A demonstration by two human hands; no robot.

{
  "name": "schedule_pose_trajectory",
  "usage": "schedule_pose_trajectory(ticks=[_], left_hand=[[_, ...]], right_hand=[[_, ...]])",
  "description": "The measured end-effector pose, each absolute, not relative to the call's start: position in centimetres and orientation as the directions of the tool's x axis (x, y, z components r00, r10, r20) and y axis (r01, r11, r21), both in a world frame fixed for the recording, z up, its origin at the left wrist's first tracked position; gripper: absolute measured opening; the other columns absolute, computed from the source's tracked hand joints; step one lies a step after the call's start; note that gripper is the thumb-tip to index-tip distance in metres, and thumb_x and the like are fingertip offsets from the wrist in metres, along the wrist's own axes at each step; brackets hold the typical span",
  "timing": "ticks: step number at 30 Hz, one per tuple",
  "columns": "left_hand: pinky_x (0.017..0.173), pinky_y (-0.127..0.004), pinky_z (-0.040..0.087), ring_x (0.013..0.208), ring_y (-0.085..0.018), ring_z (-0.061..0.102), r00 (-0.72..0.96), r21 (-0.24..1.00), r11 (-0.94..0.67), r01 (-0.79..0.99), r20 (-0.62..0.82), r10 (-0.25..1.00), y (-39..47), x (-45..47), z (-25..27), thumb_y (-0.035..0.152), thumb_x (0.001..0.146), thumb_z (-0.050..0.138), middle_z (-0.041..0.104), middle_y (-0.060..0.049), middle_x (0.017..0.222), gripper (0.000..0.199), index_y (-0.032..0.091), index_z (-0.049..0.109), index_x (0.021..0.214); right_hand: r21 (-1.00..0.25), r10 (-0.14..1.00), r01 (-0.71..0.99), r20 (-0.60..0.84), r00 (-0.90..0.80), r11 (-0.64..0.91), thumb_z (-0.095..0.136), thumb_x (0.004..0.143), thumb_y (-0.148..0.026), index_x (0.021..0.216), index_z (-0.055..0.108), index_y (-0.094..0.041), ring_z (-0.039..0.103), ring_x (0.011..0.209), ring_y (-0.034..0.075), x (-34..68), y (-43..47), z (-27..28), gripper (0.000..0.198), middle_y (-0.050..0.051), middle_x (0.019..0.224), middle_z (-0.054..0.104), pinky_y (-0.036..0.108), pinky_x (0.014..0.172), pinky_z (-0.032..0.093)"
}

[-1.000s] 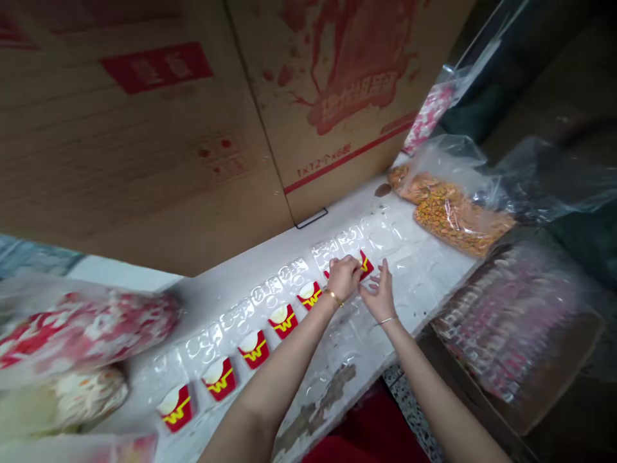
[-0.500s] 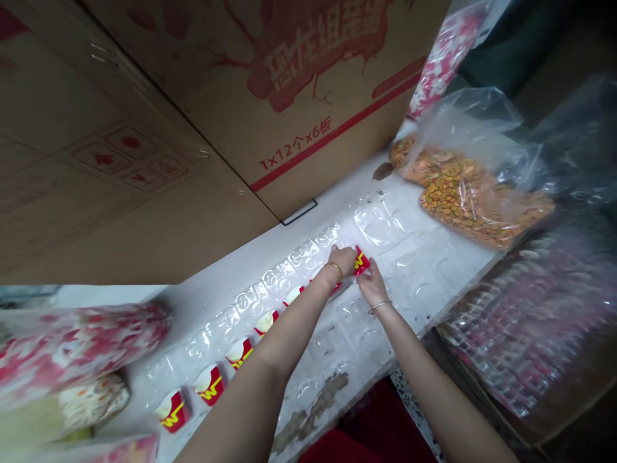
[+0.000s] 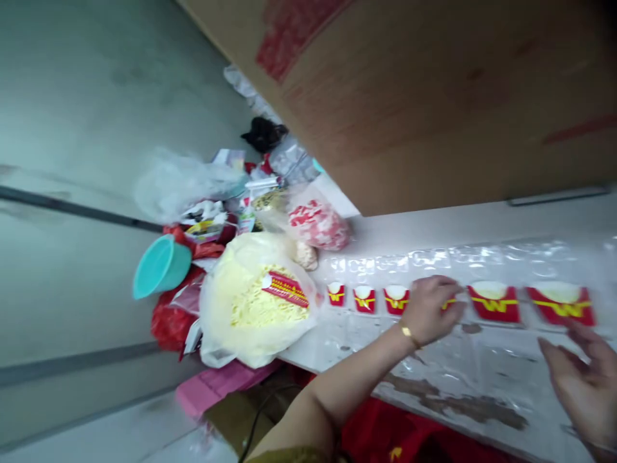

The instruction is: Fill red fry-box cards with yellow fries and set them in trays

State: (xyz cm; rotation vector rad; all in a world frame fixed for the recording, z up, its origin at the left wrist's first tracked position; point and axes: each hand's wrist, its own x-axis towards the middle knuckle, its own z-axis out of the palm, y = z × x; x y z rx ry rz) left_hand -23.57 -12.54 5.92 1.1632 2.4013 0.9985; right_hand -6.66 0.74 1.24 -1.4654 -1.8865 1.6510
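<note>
A row of small red fry cartons with white tops and yellow W marks lies in a clear plastic blister sheet. My left hand is over one carton in the row, thumb and fingers apart, the carton partly showing between them. Whether the fingertips touch it is hard to see. Close to the front edge of the rightmost carton is my right hand, its fingers spread with nothing visible in them. To the left, a stack of red fry cartons lies in an open bag of pale yellow bits.
A large cardboard box stands behind the row. Beyond the yellow bag are a pink-and-white filled bag, a turquoise tub, red plastic bags and mixed clutter. Something pink sits below the table's left end.
The view has swung left, bringing the yellow bag and clutter into sight. My hands, earlier together at a carton, are now apart; the left has moved back along the row.
</note>
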Motion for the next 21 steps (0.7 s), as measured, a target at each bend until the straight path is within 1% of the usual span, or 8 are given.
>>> schedule_pose_trajectory(ticks=[2, 4, 6, 8, 10, 14, 17, 21], left_hand=[[0.089, -0.038, 0.044, 0.1, -0.02, 0.057, -0.842, 0.698, 0.576, 0.426, 0.073, 0.534, -23.3, -26.0, 8.6, 0.028, 0.086, 0.05, 0.062, -0.009, 0.102, 0.02, 0.02, 0.059, 0.102], [0.084, -0.035, 0.045, 0.092, -0.019, 0.058, -0.977, 0.674, 0.709, 0.206, 0.108, 0.181, -34.2, -28.8, 10.6, 0.03, 0.087, 0.048, 0.062, -0.008, 0.094, 0.018, 0.018, 0.059, 0.094], [0.076, -0.031, 0.046, 0.084, -0.017, 0.057, -0.979, 0.663, 0.749, -0.018, 0.139, -0.147, -44.2, -31.8, 11.7, 0.035, 0.086, 0.048, 0.061, -0.006, 0.089, 0.021, 0.017, 0.057, 0.092], [0.072, -0.029, 0.045, 0.081, -0.016, 0.057, -0.921, 0.642, 0.74, -0.199, 0.135, -0.365, -52.0, -35.1, 11.9, 0.036, 0.082, 0.052, 0.06, -0.007, 0.092, 0.023, 0.016, 0.056, 0.093], [0.072, -0.029, 0.044, 0.079, -0.017, 0.057, -0.905, 0.624, 0.72, -0.303, 0.05, -0.423, -57.4, -38.3, 11.3, 0.034, 0.077, 0.058, 0.061, -0.007, 0.088, 0.022, 0.014, 0.058, 0.087], [0.06, -0.026, 0.041, 0.06, -0.014, 0.052, -0.935, 0.662, 0.675, -0.327, -0.125, -0.331, -61.2, -42.7, 9.0, 0.025, 0.068, 0.064, 0.056, 0.0, 0.059, 0.014, 0.014, 0.058, 0.062], [0.057, -0.023, 0.038, 0.055, -0.011, 0.048, -0.954, 0.701, 0.653, -0.287, -0.149, -0.26, -61.2, -43.2, 7.6, 0.018, 0.065, 0.063, 0.051, 0.004, 0.054, 0.012, 0.015, 0.054, 0.058], [0.059, -0.022, 0.038, 0.058, -0.011, 0.048, -0.97, 0.741, 0.638, -0.21, -0.079, -0.228, -61.5, -41.8, 7.5, 0.022, 0.071, 0.058, 0.05, 0.004, 0.058, 0.01, 0.017, 0.052, 0.064]], right_hand=[[-0.875, 0.668, 0.464, -0.429, -0.608, -0.14, 0.058, 0.072, -0.055, 0.118, 0.056, -0.037, 0.056, 0.11, 0.033, -8.3, -4.8, 3.0, 0.049, 0.019, 0.122, 0.057, 0.053, 0.082, 0.044], [-0.891, 0.481, 0.442, -0.436, -0.761, -0.109, 0.06, 0.071, -0.055, 0.105, 0.061, -0.034, 0.062, 0.1, 0.032, -10.2, -10.6, 4.3, 0.04, 0.015, 0.109, 0.064, 0.05, 0.082, 0.048], [-0.9, 0.283, 0.431, -0.429, -0.858, -0.057, 0.06, 0.073, -0.053, 0.101, 0.061, -0.03, 0.064, 0.094, 0.03, -12.3, -16.4, 5.4, 0.037, 0.011, 0.105, 0.066, 0.046, 0.08, 0.052], [-0.922, 0.113, 0.388, -0.385, -0.916, 0.002, 0.056, 0.079, -0.049, 0.102, 0.061, -0.027, 0.064, 0.092, 0.027, -14.5, -22.1, 6.5, 0.033, 0.009, 0.103, 0.067, 0.041, 0.078, 0.053], [-0.95, -0.014, 0.309, -0.31, -0.951, 0.051, 0.051, 0.084, -0.045, 0.101, 0.062, -0.025, 0.064, 0.089, 0.024, -16.9, -27.4, 7.9, 0.028, 0.008, 0.1, 0.068, 0.037, 0.076, 0.053], [-0.985, -0.133, 0.14, -0.153, -0.979, 0.102, 0.047, 0.087, -0.038, 0.099, 0.062, -0.022, 0.064, 0.08, 0.021, -21.6, -36.4, 10.2, 0.025, 0.007, 0.091, 0.068, 0.032, 0.068, 0.053], [-0.989, -0.153, 0.05, -0.071, -0.986, 0.138, 0.045, 0.088, -0.035, 0.099, 0.061, -0.02, 0.063, 0.075, 0.02, -24.5, -40.9, 10.2, 0.024, 0.007, 0.088, 0.068, 0.032, 0.064, 0.052], [-0.974, -0.092, -0.013, -0.009, -0.996, 0.228, 0.045, 0.088, -0.032, 0.098, 0.06, -0.017, 0.062, 0.073, 0.019, -27.9, -43.7, 8.2, 0.023, 0.007, 0.086, 0.067, 0.032, 0.065, 0.052]])
